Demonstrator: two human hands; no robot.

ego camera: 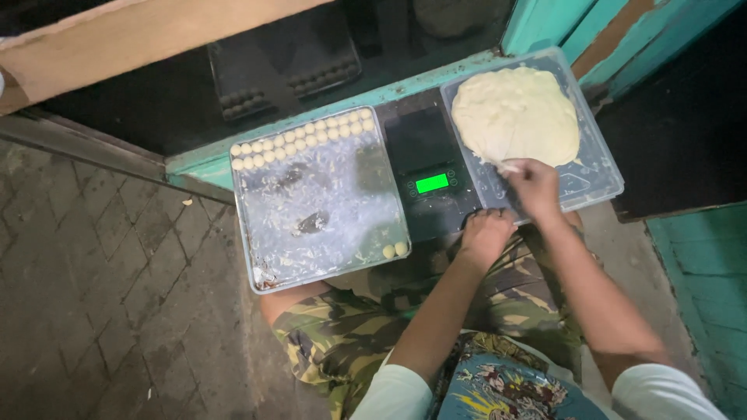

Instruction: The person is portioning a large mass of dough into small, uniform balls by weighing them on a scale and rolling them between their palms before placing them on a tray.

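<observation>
Metal tray [319,264], mostly bare, two rows of small dough balls [299,140] along far edge, two more at near corner. Clear plastic tray [599,167] right of it, holding dough mass [515,113]. Black scale [432,183] between trays. Right hand [533,184] pinching dough's near edge. Left hand [486,233] clenched beside scale's near corner; contents hidden.

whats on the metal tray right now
The metal tray holds two rows of small dough balls along its far edge and two more at the near right corner. What is beneath them cannot be seen.
</observation>
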